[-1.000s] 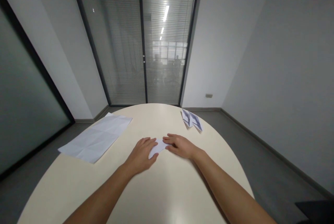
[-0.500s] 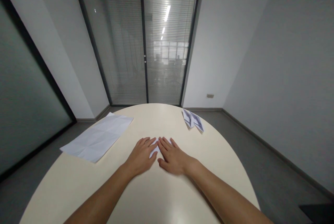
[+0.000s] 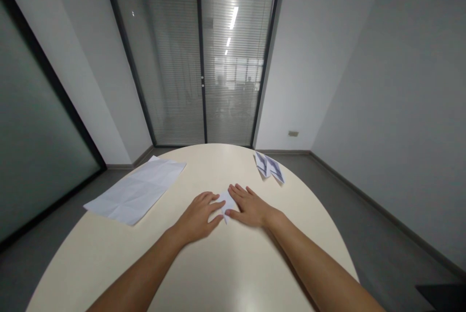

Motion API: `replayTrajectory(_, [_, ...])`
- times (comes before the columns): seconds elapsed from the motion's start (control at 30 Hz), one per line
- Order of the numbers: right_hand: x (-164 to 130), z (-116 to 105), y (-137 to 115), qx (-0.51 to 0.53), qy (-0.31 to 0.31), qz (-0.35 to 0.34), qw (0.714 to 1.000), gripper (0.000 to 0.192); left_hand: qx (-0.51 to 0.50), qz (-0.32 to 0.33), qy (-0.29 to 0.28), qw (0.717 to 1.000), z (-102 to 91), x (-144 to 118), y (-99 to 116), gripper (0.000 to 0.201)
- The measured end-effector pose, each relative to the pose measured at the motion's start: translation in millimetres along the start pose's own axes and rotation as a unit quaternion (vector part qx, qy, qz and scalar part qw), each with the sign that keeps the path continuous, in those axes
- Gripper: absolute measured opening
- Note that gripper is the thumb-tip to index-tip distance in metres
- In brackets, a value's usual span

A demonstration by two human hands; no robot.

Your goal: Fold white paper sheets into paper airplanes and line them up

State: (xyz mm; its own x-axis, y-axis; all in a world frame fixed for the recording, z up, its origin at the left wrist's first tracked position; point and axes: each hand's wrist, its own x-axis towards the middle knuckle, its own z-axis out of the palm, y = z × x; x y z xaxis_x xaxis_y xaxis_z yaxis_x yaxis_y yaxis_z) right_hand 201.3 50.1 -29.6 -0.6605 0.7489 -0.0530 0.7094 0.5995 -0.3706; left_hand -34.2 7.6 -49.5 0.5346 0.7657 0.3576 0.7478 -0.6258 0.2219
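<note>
There is a single view, taken from the person's head and looking forward and slightly down. It sits close above the near edge of the round desk (image 3: 233,273), so both forearms run in from the bottom corners and the left hand (image 3: 198,215) and right hand (image 3: 251,206) meet just below the middle of the frame. Beyond the desk's far edge, the camera faces the glass doors with blinds (image 3: 204,55) straight ahead, with grey walls and floor filling both sides.

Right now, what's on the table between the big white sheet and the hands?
Nothing: in the head view, only bare table lies between the creased sheet and the left hand.
</note>
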Motion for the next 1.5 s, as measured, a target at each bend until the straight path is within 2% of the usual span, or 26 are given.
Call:
replayTrajectory(0.23, [0.8, -0.4, -3.2, -0.011, 0.016, -0.004, 1.0, 0.102, -0.032, -0.006, 0.022, 0.999, -5.3, 3.6, 2.3, 0.036])
replayTrajectory(0.4, [1.9, -1.5, -2.0, -0.011, 0.008, -0.001, 1.0, 0.102, -0.028, -0.008, 0.027, 0.999, -4.8, 4.0, 3.0, 0.032])
replayTrajectory(0.53, [3.3, 2.4, 1.7, -0.017, 0.032, -0.002, 0.999, 0.1, -0.019, -0.007, 0.036, 0.999, -2.8, 3.1, 2.7, 0.031])
replayTrajectory(0.67, [3.1, 4.4, 5.8, -0.022, 0.059, -0.021, 0.998, 0.092, 0.003, -0.01, 0.05, 0.999, -1.3, 2.0, 1.7, 0.032])
replayTrajectory(0.77, [3.2, 2.8, 9.8, -0.019, 0.085, -0.069, 0.994, 0.084, 0.024, -0.025, 0.051, 0.998, 0.5, 0.6, 0.2, 0.035])
replayTrajectory(0.93, [6.5, -1.0, 11.3, -0.007, 0.148, -0.128, 0.981, 0.054, 0.044, -0.055, 0.049, 0.996, 2.9, -1.1, -1.1, 0.045])
replayTrajectory(1.2, [9.6, -5.4, 6.5, -0.015, 0.166, -0.142, 0.976, 0.033, 0.028, -0.071, 0.048, 0.996, 2.5, 0.9, -1.7, 0.036])
replayTrajectory(1.5, [8.9, -8.6, 1.8, -0.047, 0.167, -0.111, 0.979, 0.03, 0.048, -0.108, 0.06, 0.991, -4.3, 4.1, 5.7, 0.023])
